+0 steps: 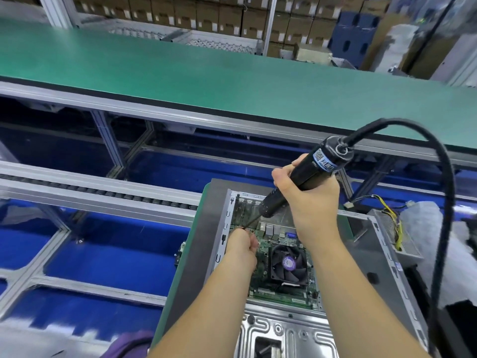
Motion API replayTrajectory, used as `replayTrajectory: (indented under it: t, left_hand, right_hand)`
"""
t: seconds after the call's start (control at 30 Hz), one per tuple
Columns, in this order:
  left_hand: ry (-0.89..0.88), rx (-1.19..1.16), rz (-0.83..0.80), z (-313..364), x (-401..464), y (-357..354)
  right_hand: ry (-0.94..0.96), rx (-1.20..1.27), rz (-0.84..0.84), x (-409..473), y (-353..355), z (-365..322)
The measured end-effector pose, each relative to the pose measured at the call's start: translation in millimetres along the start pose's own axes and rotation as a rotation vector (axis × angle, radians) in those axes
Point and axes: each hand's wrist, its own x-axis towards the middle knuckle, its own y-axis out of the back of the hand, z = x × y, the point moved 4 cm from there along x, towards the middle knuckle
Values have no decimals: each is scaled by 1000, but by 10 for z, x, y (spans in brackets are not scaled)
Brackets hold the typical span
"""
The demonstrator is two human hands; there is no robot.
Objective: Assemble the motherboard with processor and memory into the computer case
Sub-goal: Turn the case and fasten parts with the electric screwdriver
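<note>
At far-left corner of motherboard point(281, 257) inside computer case point(382, 267): right hand point(307, 192) gripping electric screwdriver point(302, 177); left hand point(241, 245) fingers pinching bit tip. Board looking thin, fragile; handling by edges.

A single wide-angle view came from a camera worn on the person's head, looking forward and steeply down. It sat close above the open computer case point(304, 254), so both forearms ran up from the bottom edge toward the middle, the left hand point(241, 245) and right hand point(307, 197) filling the lower centre. Farther off, the view took in the green tabletop point(206, 73) crossing the upper half and stacked cardboard boxes point(206, 14) along the top edge. Straight edges bowed toward the frame's borders.
</note>
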Motion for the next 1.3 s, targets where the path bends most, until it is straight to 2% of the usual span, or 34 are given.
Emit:
replayTrajectory:
  t: [0.1, 0.23, 0.7, 1.3]
  left_hand:
    - [69, -32, 0, 1, 39, 6]
    - [40, -14, 17, -12, -50, 44]
    - [141, 12, 77, -96, -87, 111]
    - [147, 117, 77, -120, -12, 91]
  right_hand:
    - [4, 14, -4, 30, -10, 26]
    - [3, 21, -17, 66, -29, 62]
    - [8, -3, -82, 203, -322, 273]
    - [-59, -19, -68, 243, -372, 550]
